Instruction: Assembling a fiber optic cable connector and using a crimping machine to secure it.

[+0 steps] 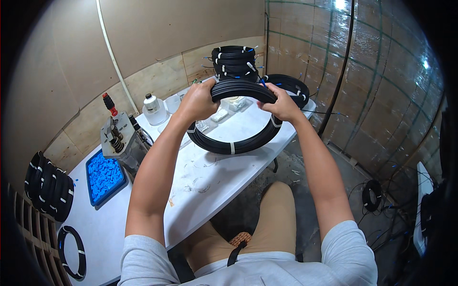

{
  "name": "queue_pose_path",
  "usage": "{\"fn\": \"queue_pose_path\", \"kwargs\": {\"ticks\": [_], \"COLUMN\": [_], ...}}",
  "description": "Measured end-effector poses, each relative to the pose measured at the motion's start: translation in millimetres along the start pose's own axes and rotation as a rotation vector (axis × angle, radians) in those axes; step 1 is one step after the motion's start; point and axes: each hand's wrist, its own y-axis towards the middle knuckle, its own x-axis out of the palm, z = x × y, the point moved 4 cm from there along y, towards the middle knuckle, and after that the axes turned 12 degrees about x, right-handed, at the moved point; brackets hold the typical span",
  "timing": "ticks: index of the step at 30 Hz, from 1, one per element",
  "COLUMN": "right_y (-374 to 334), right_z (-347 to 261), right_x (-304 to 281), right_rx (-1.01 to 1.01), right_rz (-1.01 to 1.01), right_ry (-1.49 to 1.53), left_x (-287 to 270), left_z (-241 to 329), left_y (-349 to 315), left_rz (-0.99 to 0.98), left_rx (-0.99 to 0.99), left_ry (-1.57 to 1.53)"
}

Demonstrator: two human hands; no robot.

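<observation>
Between my two hands is a large coil of black cable (232, 147), bound with white ties and tilted over the white table (191, 202). My left hand (198, 100) is closed round its upper left side. On the upper right side, my right hand (280, 102) grips the same coil, near a short blue cable end (263, 83). Just behind it a stack of black cable coils (234, 62) stands at the far end of the table. Another coil (300, 88) lies to the right of that stack, close to my right hand.
At left, a blue tray (90, 187) holds many small blue pieces beside a metal hand press (121, 138) with a red-and-black handle. A white-capped bottle (151, 103) stands behind. More coils (50, 188) sit at the left edge, with a thin ring of cable (82, 260) nearby. Wrapped boxes (381, 86) line the right.
</observation>
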Motion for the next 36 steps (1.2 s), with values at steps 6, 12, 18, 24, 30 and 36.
{"fn": "queue_pose_path", "kwargs": {"ticks": [6,12,18,24,30,36], "right_y": [-24.0,-11.1,12.7,16.5,21.1,-0.7], "right_z": [-21.4,-57.8,-48.3,-37.3,-24.7,-11.2], "right_x": [3.0,14.6,5.8,0.0,-1.8,-1.9], "right_rx": [-0.295,-0.422,-0.118,-0.083,-0.067,-0.330], "right_rz": [0.604,0.419,0.163,0.157,0.240,0.605], "right_ry": [-0.445,-0.674,-0.510,-0.481,-0.430,-0.491], "left_x": [-2.3,-2.6,3.7,9.2,12.4,10.8], "left_z": [-1.5,6.6,5.1,-1.3,3.8,4.5], "left_y": [8.6,15.4,28.9,35.6,41.6,36.3], "left_rz": [-0.057,-0.140,-0.208,-0.167,-0.145,-0.157], "left_rx": [-0.033,-0.098,-0.037,0.025,0.008,-0.026], "left_ry": [-0.057,-0.046,-0.090,-0.108,-0.087,-0.032]}}
